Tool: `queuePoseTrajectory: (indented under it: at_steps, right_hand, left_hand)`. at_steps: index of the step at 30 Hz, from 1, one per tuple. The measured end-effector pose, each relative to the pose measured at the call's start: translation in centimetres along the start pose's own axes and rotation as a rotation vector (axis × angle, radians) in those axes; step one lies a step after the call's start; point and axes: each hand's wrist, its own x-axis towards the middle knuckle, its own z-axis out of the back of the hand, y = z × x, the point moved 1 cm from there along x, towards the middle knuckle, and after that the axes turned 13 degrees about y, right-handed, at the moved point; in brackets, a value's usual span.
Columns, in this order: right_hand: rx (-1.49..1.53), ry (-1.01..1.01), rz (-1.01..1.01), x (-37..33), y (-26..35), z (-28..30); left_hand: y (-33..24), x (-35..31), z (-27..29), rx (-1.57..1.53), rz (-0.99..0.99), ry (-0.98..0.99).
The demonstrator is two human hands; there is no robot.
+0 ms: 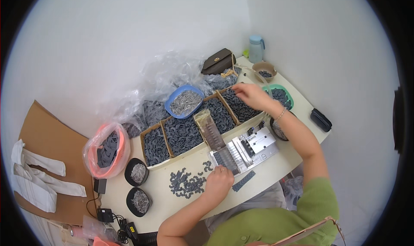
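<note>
Centrally, divided box [167,139], grey parts [183,136] inside

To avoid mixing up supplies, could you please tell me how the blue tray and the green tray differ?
The blue tray holds thin silver pins; the green tray holds dark grey pieces. The blue tray shows whole, while the green tray is partly hidden behind the right arm. Both trays are open-topped.

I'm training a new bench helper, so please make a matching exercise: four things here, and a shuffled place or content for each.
1. Blue plastic dish
2. Pink round tub
3. Light-blue flask
4. Silver metal fixture

A. At the left hand's grip
B. Holding silver metal pins
C. Just beyond the tan round bowl
D. Holding dark grey pieces

Pairs: 1-B, 2-D, 3-C, 4-A
</note>
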Motion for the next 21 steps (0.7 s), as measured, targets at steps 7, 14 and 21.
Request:
queuePoseTrajectory:
  at_steps: [7,14,21]
  right_hand:
    - [-0.327,0.289,-0.094,-1.6,-3.2,-0.4]
    - [-0.522,0.326,-0.013,-1.2,-3.4,-2.8]
    - [-0.351,0.372,-0.106,-0.8,-4.6,-1.9]
  left_hand:
    - [2.5,0.5,0.5,-0.326,0.098,0.096]
    - [12.2,-1.9,5.6,-0.547,0.481,-0.467]
    - [28.5,-11.9,7.6,-0.349,0.841,-0.816]
